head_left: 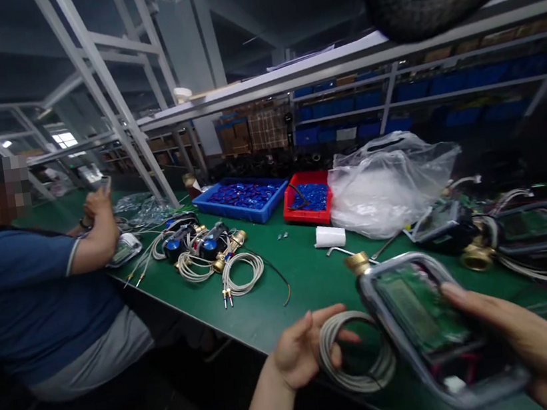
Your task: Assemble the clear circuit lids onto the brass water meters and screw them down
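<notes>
free bench (307,269) L of wht roll (329,236), bag (385,187) blks behind

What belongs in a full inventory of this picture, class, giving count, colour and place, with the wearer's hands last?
Rectangular framed meter: one, grey with green board, in right hand
Round cable coil: one, pale grey, at left hand
Similar framed meters: several, grey, right side
Brass-fitted meters: several, black with blue, left of centre
Shallow plastic tray: one, blue, table's far side
Plastic bin: one, red, right of tray
Small parts: many, blue, in both
Plastic bag: one, clear, right of bin
Cylindrical roll: one, white, before bag
Worktable: one, green, beneath
Co-worker: one, blue shirt, left
Metal shelving: uncounted, pale, background
Left hand: one, bare, lower centre
Right hand: one, bare, lower right
</notes>
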Available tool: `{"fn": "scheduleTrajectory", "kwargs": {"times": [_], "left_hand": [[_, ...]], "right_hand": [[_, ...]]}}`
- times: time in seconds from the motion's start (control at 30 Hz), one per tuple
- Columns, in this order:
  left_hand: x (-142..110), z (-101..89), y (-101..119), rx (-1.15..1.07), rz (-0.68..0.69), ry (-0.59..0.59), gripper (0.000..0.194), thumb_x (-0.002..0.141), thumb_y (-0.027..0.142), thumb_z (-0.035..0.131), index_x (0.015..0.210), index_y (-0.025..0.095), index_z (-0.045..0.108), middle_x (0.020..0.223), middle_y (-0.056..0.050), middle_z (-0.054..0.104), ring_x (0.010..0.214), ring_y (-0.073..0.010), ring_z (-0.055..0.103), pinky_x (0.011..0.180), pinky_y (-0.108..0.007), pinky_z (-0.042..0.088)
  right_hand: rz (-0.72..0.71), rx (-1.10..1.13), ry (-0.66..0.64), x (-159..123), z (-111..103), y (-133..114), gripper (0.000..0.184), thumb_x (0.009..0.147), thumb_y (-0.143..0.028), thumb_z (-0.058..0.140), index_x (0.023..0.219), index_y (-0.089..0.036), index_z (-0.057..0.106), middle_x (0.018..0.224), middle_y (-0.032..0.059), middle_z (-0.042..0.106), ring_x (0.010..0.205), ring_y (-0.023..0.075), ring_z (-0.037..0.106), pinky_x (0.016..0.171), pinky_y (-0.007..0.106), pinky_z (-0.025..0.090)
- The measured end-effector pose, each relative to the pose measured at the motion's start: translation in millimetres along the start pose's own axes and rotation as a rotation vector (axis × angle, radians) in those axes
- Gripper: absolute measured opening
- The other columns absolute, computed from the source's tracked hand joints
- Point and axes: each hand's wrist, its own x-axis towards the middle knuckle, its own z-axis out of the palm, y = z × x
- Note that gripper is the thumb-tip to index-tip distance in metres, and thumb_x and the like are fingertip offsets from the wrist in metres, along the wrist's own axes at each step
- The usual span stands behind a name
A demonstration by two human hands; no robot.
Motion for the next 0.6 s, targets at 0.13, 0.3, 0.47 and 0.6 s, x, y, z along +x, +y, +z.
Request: {"fn": "scheduleTrajectory", "kwargs": {"times": [0.13, 0.3, 0.47, 0.6], "left_hand": [[-3, 2.2, 13, 0.076, 0.035, 0.266, 0.063, 0.080, 0.051, 0.058, 0.129, 0.011, 0.047, 0.099, -0.011, 0.068, 0.088, -0.0178, 0.065, 0.086, -0.030, 0.044], [-13, 10.3, 22, 0.470, 0.193, 0.723, 0.062, 0.082, 0.050, 0.051, 0.133, 0.016, 0.043, 0.128, -0.015, 0.056, 0.125, -0.0251, 0.048, 0.106, -0.040, 0.036], [-2, 40.7, 9, 1.557, 0.762, 0.846, 0.051, 0.087, 0.033, 0.049, 0.137, 0.028, 0.040, 0.152, -0.006, 0.028, 0.141, -0.0258, 0.020, 0.114, -0.051, 0.018], [38, 66.0, -24, 2.036, 0.868, 0.349, 0.046, 0.084, 0.022, 0.052, 0.130, 0.029, 0.050, 0.144, -0.008, 0.042, 0.138, -0.0327, 0.027, 0.111, -0.057, 0.018]], "right_hand": [[-0.158, -0.014, -0.101, 15, 18, 23, 0.066, 0.052, -0.052, 0.084, 0.104, -0.015, 0.068, 0.111, 0.0136, 0.066, 0.105, 0.0322, 0.060, 0.096, 0.045, 0.047], [-0.335, -0.112, -0.382, 26, 14, 45, 0.063, 0.074, -0.057, 0.069, 0.123, -0.018, 0.060, 0.128, 0.0139, 0.055, 0.123, 0.0283, 0.047, 0.106, 0.047, 0.035], [-0.495, -0.307, -0.288, 27, -3, 52, 0.048, 0.081, -0.055, 0.061, 0.104, -0.013, 0.069, 0.104, 0.0137, 0.068, 0.097, 0.0258, 0.064, 0.092, 0.045, 0.047], [-0.567, -0.366, -0.148, 32, -17, 56, 0.036, 0.082, -0.044, 0.057, 0.093, -0.012, 0.072, 0.092, 0.0090, 0.071, 0.087, 0.0230, 0.066, 0.081, 0.036, 0.053]]}}
